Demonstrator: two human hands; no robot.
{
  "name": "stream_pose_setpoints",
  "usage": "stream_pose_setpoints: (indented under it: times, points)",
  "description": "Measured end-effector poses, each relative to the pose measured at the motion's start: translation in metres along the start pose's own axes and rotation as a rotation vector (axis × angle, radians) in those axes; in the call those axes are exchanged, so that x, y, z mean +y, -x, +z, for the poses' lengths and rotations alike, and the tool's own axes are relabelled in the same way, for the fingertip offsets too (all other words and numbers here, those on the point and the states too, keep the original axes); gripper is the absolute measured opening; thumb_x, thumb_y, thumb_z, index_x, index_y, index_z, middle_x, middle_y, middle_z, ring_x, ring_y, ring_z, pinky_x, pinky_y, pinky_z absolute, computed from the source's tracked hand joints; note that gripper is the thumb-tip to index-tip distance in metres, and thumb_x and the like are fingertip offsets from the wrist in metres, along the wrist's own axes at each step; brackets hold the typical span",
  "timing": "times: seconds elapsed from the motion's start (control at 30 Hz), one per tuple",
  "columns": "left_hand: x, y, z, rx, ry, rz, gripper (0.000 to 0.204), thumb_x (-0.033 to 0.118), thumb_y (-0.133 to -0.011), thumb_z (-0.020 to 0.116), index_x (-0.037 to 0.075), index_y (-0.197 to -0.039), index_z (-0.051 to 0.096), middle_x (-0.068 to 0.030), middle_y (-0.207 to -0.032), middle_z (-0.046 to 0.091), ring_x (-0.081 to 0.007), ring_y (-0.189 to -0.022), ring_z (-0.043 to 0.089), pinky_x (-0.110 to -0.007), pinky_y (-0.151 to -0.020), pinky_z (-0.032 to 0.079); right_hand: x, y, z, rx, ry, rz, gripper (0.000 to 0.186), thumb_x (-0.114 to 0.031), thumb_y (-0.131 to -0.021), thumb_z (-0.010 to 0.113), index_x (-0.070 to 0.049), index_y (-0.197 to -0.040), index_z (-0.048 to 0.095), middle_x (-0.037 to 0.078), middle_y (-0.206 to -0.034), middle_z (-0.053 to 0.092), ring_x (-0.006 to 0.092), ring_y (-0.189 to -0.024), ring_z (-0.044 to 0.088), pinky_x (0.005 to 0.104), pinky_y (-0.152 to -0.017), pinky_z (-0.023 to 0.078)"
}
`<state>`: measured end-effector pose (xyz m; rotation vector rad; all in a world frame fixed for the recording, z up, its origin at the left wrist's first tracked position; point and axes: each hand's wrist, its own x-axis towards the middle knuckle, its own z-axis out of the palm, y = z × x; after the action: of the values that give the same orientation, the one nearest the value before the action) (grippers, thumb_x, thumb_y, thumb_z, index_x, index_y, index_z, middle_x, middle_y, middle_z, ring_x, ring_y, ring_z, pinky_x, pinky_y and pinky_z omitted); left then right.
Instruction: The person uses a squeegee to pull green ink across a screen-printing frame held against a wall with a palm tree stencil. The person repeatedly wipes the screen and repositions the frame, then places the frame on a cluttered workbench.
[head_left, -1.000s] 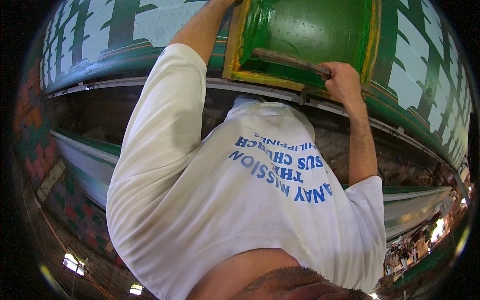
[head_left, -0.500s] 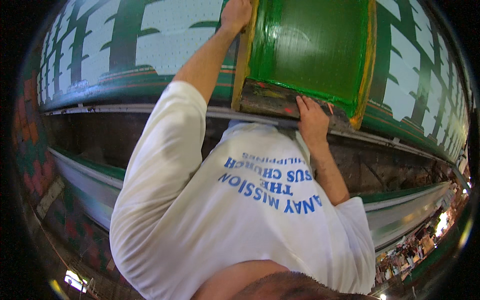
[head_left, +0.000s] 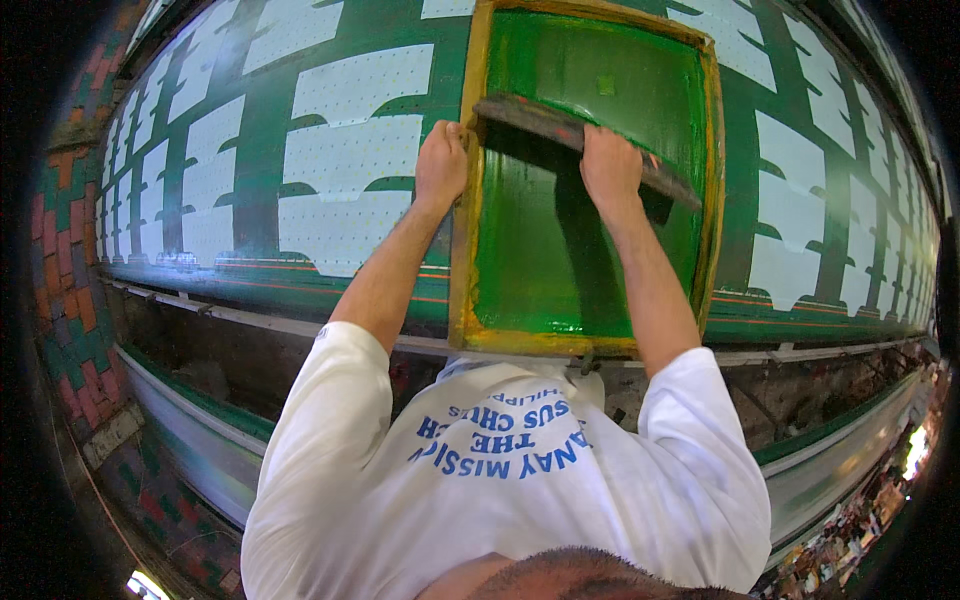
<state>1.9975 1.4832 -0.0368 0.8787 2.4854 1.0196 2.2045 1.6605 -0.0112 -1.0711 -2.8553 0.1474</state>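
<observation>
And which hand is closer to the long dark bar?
Right: the right hand grips the dark bar near its middle. The left hand is off it, at the frame's left edge.

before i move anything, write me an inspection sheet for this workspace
surface: long green table with rows of pale panels
job's things: yellow-edged wooden frame with a green screen lies on the table; dark bar slants across above the screen, contact unclear
clutter: jumble of small items at the far lower right, too blurred to identify
hands: left hand closed at the frame's left side; right hand gripping the bar
cables: thin cord-like line at lower left, cannot tell what it is
surroundings: patterned red and green floor at left; bright light at the lower left edge
</observation>
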Motion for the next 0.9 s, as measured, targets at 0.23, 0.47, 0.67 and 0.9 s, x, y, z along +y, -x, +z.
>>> stream_pose_setpoints:
  times: [0.23, 0.47, 0.67, 0.9]
  points:
    - [0.011, 0.003, -0.002, 0.01, -0.063, -0.061, 0.037, 0.03, -0.111, 0.039, 0.003, -0.112, 0.063, -0.0256, -0.107, 0.067, -0.0472, -0.106, 0.062, -0.054, -0.088, 0.048, 0.048, -0.146, -0.002, -0.041, -0.002, 0.015, 0.017, -0.012, -0.086, 0.064, -0.002, -0.09, 0.078, 0.022, -0.093, 0.076, 0.04, -0.089, 0.076, 0.0522, -0.074, 0.062]
    - [0.008, 0.004, 0.001, 0.08, -0.057, 0.031, 0.034, 0.029, -0.111, 0.042, 0.003, -0.108, 0.063, -0.0248, -0.102, 0.068, -0.0478, -0.099, 0.063, -0.053, -0.084, 0.05, 0.075, -0.179, -0.005, -0.072, -0.012, -0.096, 0.016, -0.011, -0.082, 0.067, -0.002, -0.09, 0.078, 0.023, -0.094, 0.076, 0.0412, -0.088, 0.076, 0.0526, -0.076, 0.061]
    - [0.012, 0.006, 0.002, 0.105, -0.132, 0.02, 0.033, 0.028, -0.111, 0.043, 0.004, -0.108, 0.064, -0.0247, -0.1, 0.068, -0.0467, -0.099, 0.064, -0.053, -0.084, 0.05, 0.072, -0.147, -0.005, -0.1, -0.032, -0.101, 0.014, -0.013, -0.082, 0.069, -0.004, -0.09, 0.078, 0.022, -0.093, 0.076, 0.0403, -0.088, 0.076, 0.0526, -0.077, 0.061]
    - [0.017, 0.008, 0.002, 0.115, -0.175, -0.01, 0.036, 0.029, -0.111, 0.041, 0.003, -0.107, 0.065, -0.0239, -0.099, 0.069, -0.0466, -0.098, 0.064, -0.052, -0.084, 0.05, 0.112, -0.22, -0.015, 0.047, 0.009, -0.286, 0.025, -0.021, -0.083, 0.074, -0.014, -0.107, 0.078, 0.015, -0.104, 0.077, 0.0385, -0.096, 0.075, 0.0511, -0.083, 0.061]
